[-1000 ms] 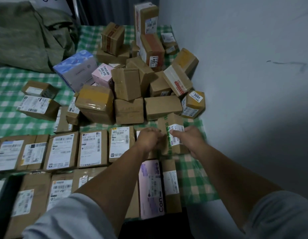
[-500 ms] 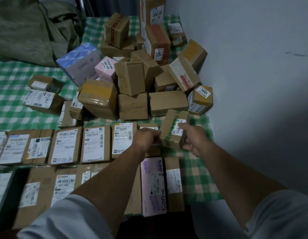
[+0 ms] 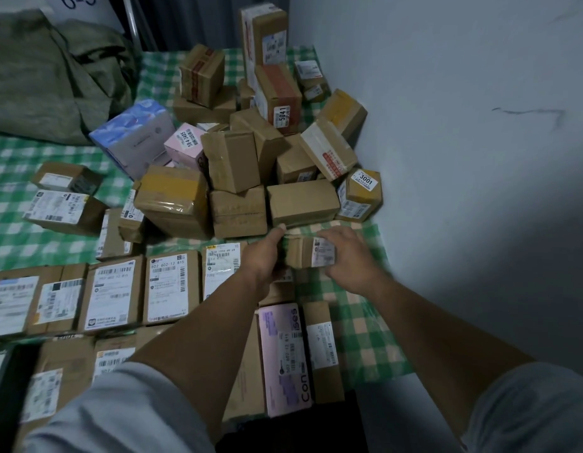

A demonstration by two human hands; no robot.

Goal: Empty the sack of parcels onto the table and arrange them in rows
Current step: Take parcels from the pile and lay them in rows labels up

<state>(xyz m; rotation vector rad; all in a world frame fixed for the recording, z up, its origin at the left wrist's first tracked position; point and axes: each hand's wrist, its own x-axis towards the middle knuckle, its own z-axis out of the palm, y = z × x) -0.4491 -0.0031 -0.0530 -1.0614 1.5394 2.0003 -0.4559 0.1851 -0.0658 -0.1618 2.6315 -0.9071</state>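
Head view: one small brown cardboard parcel, tilted upright before, now tipped flat, clamped between two hands: left hand at 9 o'clock, right hand curled over its white label. Low over green-checked counter, 6 o'clock of jumbled box pile; crumpled sack at 10 o'clock.

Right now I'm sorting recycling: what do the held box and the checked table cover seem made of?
The box: brown matte cardboard, creased edges, white paper label. The cover: green-checked, likely cloth or plastic sheet; too blurred to tell.
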